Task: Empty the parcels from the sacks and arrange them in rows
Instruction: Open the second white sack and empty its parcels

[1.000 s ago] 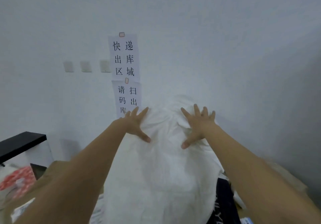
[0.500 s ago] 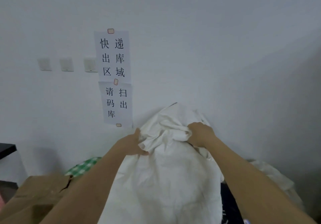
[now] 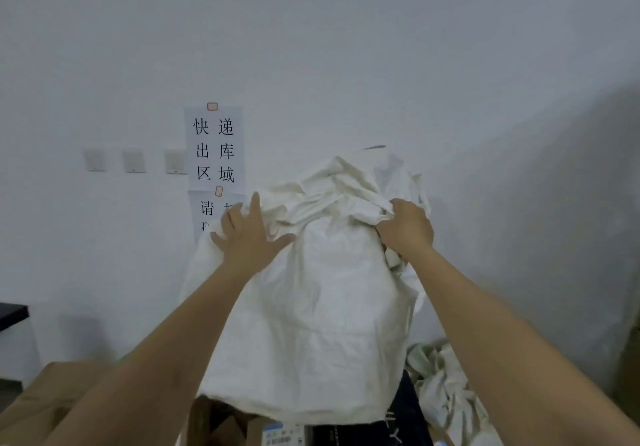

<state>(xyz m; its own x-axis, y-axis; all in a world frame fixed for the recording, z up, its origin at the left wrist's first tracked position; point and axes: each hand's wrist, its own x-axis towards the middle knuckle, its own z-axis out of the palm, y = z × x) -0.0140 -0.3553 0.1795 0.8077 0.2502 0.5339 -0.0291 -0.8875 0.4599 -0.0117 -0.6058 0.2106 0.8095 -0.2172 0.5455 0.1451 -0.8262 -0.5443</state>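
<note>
- The left hand [image 3: 250, 237] lay flat with spread fingers on the white sack [image 3: 311, 310].
- The right hand [image 3: 407, 225] gripped bunched cloth at the sack's top.
- The sack stood upside down over parcels [image 3: 277, 433].

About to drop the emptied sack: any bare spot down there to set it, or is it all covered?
Little bare room shows. Under the sack, parcels fill the bottom edge; a brown carton takes the lower left, a crumpled sack the lower right. The only open patch is floor by the wall, between carton and black table. Both hands are on the sack: left hand, right hand.
</note>
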